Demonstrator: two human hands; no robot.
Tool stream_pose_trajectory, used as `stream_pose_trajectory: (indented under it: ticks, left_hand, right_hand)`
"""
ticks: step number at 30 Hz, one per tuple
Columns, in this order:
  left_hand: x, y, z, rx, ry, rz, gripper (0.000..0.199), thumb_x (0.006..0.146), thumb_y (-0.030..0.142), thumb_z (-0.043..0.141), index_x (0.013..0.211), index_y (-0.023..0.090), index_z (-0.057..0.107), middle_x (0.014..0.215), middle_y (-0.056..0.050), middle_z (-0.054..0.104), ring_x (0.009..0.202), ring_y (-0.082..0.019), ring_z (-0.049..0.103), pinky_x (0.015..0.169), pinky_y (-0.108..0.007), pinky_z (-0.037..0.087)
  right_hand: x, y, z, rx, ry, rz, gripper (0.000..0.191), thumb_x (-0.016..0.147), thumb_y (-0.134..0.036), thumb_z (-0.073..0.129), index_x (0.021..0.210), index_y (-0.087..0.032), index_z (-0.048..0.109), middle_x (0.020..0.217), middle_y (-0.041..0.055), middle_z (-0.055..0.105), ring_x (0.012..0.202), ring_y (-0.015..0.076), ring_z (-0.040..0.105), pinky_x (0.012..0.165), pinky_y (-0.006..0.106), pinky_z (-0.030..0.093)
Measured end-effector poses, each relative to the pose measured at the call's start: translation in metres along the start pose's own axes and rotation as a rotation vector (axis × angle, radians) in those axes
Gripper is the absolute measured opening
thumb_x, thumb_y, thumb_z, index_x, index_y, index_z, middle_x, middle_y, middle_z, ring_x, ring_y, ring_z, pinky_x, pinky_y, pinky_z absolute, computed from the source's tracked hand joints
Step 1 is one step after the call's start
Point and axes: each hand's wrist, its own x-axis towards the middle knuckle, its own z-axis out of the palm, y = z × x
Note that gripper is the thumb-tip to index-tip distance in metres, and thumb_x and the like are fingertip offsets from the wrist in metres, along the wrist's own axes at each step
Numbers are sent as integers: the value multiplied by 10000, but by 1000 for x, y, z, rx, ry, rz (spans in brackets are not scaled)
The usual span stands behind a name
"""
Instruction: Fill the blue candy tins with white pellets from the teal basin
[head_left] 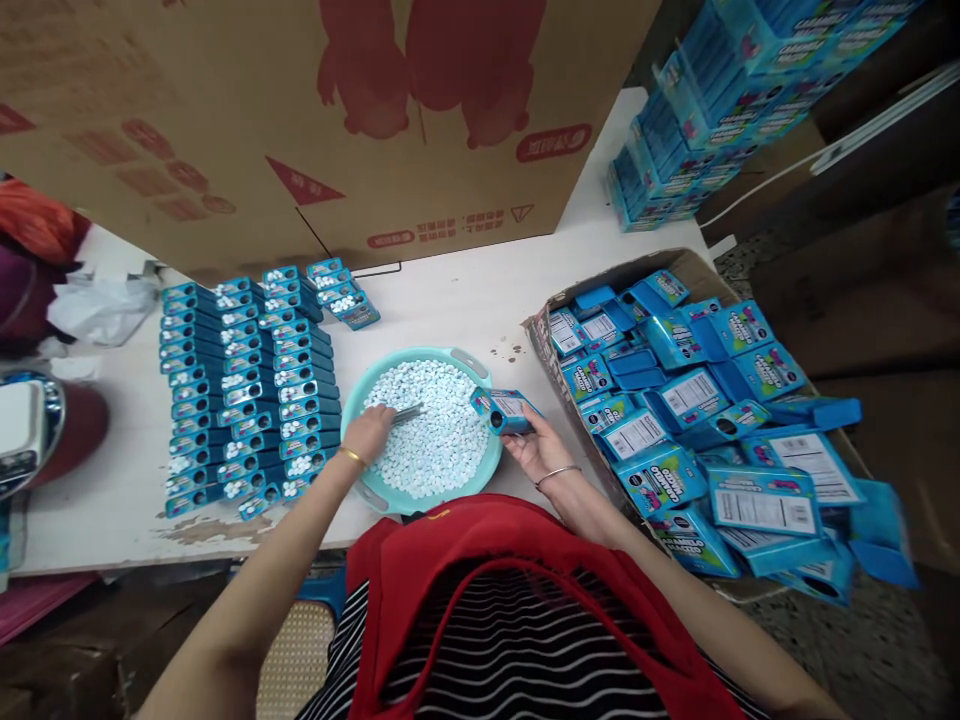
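My left hand [369,434] is closed around a metal scoop [407,413], whose far end rests among small white candies [442,455]. These candies fill a round mint-green basin [491,465] on the table before me. At the basin's right rim, my right hand [541,452] grips a small blue candy box [511,411], held tilted with its white label panel facing up. Left of the basin stand rows of blue candy boxes [300,375] with round openings, and white candies show at many of them.
A cardboard carton [536,335] to the right is heaped with blue boxes. Stacked packs of blue boxes [675,150] rise at the back right. A large cardboard box [247,120] blocks the back. At far left are a plastic bag [105,308] and a red container [75,430].
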Motion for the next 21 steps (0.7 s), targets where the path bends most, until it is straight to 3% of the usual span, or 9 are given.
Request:
stream_pose_trajectory:
  ticks: [2,5,8,10,14,17,21]
  left_hand:
    - [16,7,28,-59,-3,43,264,872,117,402,1074,174,561,1069,-108,596,1026,-220,541,891,-353,438]
    - [31,32,55,-171,-9,123,310,846,118,447,1127,185,559,1163,-93,590,1085,-212,539,948,-337,424]
    - [34,45,66,-284,-12,176,336,824,122,474,1145,173,559,1160,-88,607,1055,-203,565,947,-322,434]
    - [28,44,63,-346,-20,198,306,830,168,497,1128,162,562,1081,-79,637,955,-190,596,881,-312,467]
    - [0,35,33,-451,-5,253,284,865,289,506,1110,152,547,1003,-65,644,835,-157,594,779,-281,487]
    - [-28,35,-7,-509,51,342,272,887,328,483,1094,161,541,1004,-73,633,865,-165,583,791,-298,475]
    - [-56,49,-59,-405,62,452,254,919,328,437,1107,182,528,999,-69,626,880,-168,582,802,-313,467]
  right_hand:
    - [1,-2,-2,-3,28,-1,230,752,-259,695,946,-188,594,776,29,720,629,147,683,527,231,577]
    - [0,-4,-3,-3,80,8,224,752,-254,691,945,-192,594,758,25,721,619,147,684,529,234,581]
    - [-2,-6,-4,0,98,10,191,763,-243,680,925,-188,595,734,23,718,606,143,682,535,234,587]
    - [-2,-7,-5,2,107,5,180,764,-236,680,914,-185,594,716,20,715,595,139,680,530,228,586]
    - [-3,-8,-6,8,117,-2,189,760,-237,688,910,-182,588,708,22,715,588,137,681,520,219,582]
    - [-4,-5,-4,14,106,1,203,762,-248,688,919,-176,582,703,28,716,585,143,683,515,222,581]
    - [-8,2,3,9,27,6,246,734,-259,722,917,-173,582,706,18,717,571,138,676,501,218,573]
